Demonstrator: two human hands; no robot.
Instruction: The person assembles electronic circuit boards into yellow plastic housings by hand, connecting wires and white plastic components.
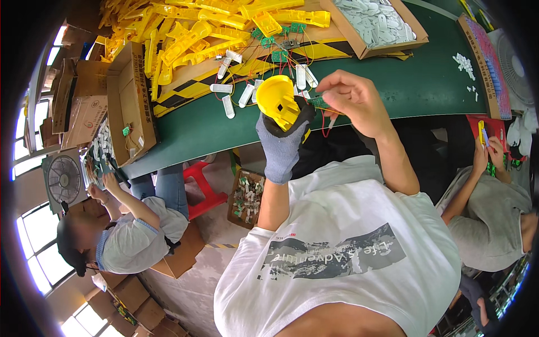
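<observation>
My left hand (279, 147), in a grey-blue glove with dark fingers, is closed round a yellow plastic housing (275, 98) with a wide round end facing up. Just right of it, my bare right hand (359, 102) pinches a small green circuit board (319, 103) between thumb and fingers. Thin red and yellow wires trail from the board, and a small whitish piece (332, 123) hangs below my fingers. Beyond the hands, several white plastic pieces (246, 95) lie on the green tabletop (393, 84), with wires running to more green circuit boards (279, 56).
A large heap of yellow shells (191, 40) covers the far left, behind a black-and-yellow striped edge (193, 90). A carton (393, 49) of white parts stands far right; another carton (140, 101) is at left. Co-workers sit on either side, near a red stool (203, 191).
</observation>
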